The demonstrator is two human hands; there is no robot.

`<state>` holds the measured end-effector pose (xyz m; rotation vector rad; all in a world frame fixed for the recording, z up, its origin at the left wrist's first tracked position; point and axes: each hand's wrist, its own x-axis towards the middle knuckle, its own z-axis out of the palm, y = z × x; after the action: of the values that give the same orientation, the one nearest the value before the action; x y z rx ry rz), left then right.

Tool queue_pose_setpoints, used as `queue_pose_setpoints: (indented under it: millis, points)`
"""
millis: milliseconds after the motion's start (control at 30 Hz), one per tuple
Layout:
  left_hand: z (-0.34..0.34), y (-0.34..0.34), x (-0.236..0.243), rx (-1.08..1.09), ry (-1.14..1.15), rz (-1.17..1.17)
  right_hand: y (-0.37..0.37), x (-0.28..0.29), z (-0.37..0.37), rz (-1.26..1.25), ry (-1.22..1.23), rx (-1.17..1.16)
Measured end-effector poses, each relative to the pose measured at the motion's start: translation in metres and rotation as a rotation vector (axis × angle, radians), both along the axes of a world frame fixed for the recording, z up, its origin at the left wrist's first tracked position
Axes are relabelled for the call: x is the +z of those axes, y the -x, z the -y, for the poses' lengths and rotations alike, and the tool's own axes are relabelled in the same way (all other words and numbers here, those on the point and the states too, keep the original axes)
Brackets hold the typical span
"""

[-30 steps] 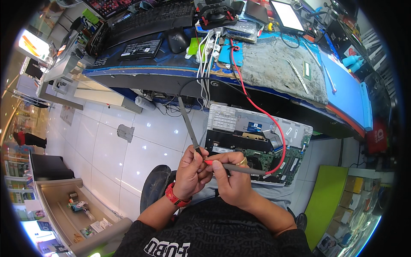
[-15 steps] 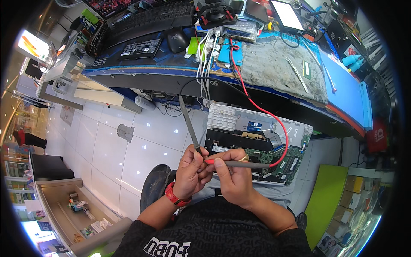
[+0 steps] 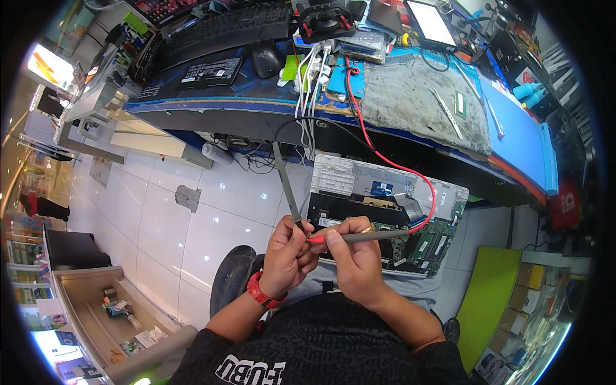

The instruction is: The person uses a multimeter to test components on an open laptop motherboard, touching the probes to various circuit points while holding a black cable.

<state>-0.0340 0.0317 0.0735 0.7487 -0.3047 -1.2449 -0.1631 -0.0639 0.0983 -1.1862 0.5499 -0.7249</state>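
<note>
My left hand (image 3: 287, 255) is closed round the tip end of a grey multimeter probe (image 3: 287, 183), whose handle rises toward the bench and carries a black lead. A second probe, red at the tip and grey along the handle (image 3: 385, 236), lies in the closed fingers of my right hand (image 3: 354, 260), with a red lead (image 3: 431, 192) curving up from it. Both hands nearly meet, the tips close together; whether the metal points touch is hidden by my fingers. Under and beyond the hands, an opened laptop base (image 3: 330, 174) with its green circuit board showing rests on my lap.
Ahead stands a workbench with a stained grey mat (image 3: 404, 96), tweezers (image 3: 446, 112), a memory module (image 3: 459, 104), a mouse (image 3: 265, 61), a keyboard (image 3: 224, 35) and a laptop battery (image 3: 210, 72). White cables (image 3: 310, 77) hang over its edge. A shelf (image 3: 122, 276) stands at lower left.
The red-lead probe has tilted, its far end slightly higher, and its lead has shifted a little right. The black-lead probe has swung slightly right at its upper end. Both hands stay together.
</note>
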Motion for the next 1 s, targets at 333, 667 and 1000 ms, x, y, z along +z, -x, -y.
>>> queue_pose_setpoints:
  millis: [333, 667, 1000]
  points:
    - [0.000, 0.001, 0.004, 0.013, -0.017, 0.009, 0.002, -0.004, -0.001, -0.122, 0.253, -0.030]
    - [0.000, -0.002, 0.005, -0.020, -0.012, -0.020, 0.000, -0.003, -0.006, -0.035, 0.259, -0.064]
    - [-0.002, -0.005, 0.004, -0.023, -0.058, -0.107, 0.003, 0.012, -0.003, 0.046, 0.175, 0.085]
